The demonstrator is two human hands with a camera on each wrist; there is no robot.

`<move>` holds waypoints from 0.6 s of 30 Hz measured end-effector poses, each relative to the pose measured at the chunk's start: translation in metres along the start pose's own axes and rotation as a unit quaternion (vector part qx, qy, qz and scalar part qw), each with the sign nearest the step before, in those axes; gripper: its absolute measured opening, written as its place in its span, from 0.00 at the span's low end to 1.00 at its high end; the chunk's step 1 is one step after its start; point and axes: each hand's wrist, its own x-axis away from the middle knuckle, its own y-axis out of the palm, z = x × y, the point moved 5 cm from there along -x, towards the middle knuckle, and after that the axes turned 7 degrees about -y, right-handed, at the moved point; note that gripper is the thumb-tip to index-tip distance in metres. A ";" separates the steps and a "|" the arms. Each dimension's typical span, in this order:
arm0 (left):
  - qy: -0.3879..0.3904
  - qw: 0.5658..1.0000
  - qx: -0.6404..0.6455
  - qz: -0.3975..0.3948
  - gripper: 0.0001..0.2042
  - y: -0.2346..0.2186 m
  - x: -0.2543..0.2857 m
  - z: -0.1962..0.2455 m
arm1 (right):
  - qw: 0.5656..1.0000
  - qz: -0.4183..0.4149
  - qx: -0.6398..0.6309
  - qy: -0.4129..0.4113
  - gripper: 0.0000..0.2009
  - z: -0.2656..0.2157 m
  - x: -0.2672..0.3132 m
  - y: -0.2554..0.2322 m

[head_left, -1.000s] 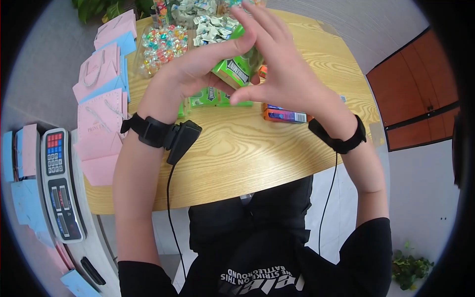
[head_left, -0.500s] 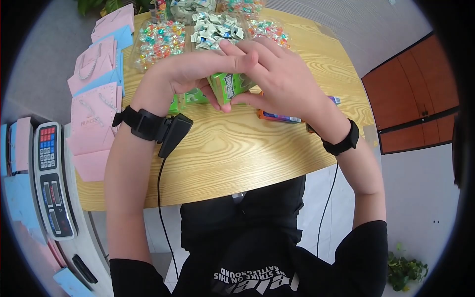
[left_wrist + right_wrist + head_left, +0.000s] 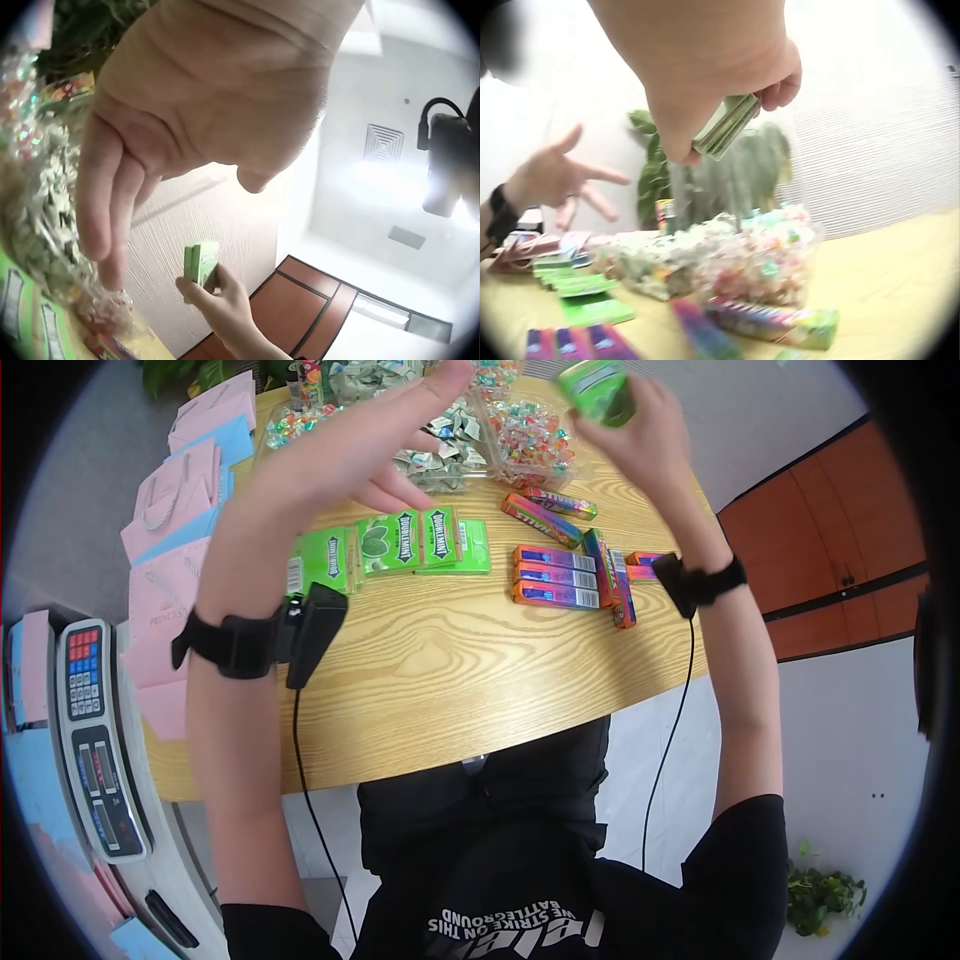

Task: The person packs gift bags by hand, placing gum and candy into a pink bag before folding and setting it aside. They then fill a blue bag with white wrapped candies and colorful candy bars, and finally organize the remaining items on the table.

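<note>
My right hand (image 3: 648, 442) holds green Doublemint gum packs (image 3: 600, 392) up at the table's far right, thumb on one side and fingers on the other. In the left wrist view they appear as two packs (image 3: 199, 262) pressed together. My left hand (image 3: 335, 455) is raised over the left part of the table, fingers stretched and apart, with nothing in it. Below it, several green Doublemint packs (image 3: 392, 544) lie overlapping in a row. Right of these sit orange-and-purple candy sticks (image 3: 556, 577), with rainbow-coloured sticks (image 3: 541, 520) around them.
Clear trays of wrapped candies (image 3: 528, 445) and white-wrapped sweets (image 3: 450, 460) stand at the back. Pink paper bags (image 3: 165, 600) line the left edge, beside a scale (image 3: 105, 740). Cables hang from both wrist cameras.
Both hands were together around the green packs; now they are apart. My right hand has carried the packs up and right, and my left hand has let go and opened out.
</note>
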 end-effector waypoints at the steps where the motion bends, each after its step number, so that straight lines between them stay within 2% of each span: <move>1: 0.083 0.994 -0.038 0.056 0.34 -0.009 0.003 0.000 | 1.000 0.016 -0.008 0.020 0.30 0.034 -0.012 0.011; 2: 0.167 0.977 -0.075 0.111 0.40 -0.019 0.008 0.001 | 0.998 0.033 -0.016 0.040 0.27 0.072 -0.025 0.028; 3: 0.170 0.977 -0.074 0.110 0.40 -0.025 0.007 -0.003 | 0.998 0.034 -0.013 0.041 0.27 0.095 -0.034 0.038; 5: 0.164 0.946 -0.249 0.130 0.38 -0.033 0.003 -0.010 | 0.987 -0.074 -0.037 0.138 0.30 0.137 -0.041 0.068; 6: 0.168 0.945 -0.249 0.130 0.38 -0.037 0.005 -0.012 | 0.987 -0.070 -0.035 0.139 0.30 0.144 -0.046 0.078; 8: 0.124 0.901 -0.400 0.118 0.36 -0.039 0.015 -0.021 | 0.958 -0.167 0.068 0.222 0.31 0.159 -0.045 0.099; 9: 0.125 0.901 -0.397 0.118 0.36 -0.040 0.017 -0.020 | 0.958 -0.167 0.071 0.221 0.31 0.159 -0.044 0.104; 11: 0.085 0.926 -0.351 0.106 0.36 -0.044 0.017 -0.022 | 0.947 -0.226 0.064 0.217 0.35 0.159 -0.043 0.120; 14: 0.122 0.915 -0.356 0.143 0.36 -0.052 0.015 -0.027 | 0.953 -0.235 0.084 0.174 0.36 0.170 -0.041 0.156; 16: 0.118 0.914 -0.360 0.149 0.36 -0.052 0.015 -0.026 | 0.956 -0.231 0.057 0.172 0.38 0.180 -0.043 0.169; 18: 0.113 0.912 -0.365 0.150 0.36 -0.051 0.014 -0.028 | 0.921 -0.313 0.020 0.230 0.39 0.173 -0.040 0.166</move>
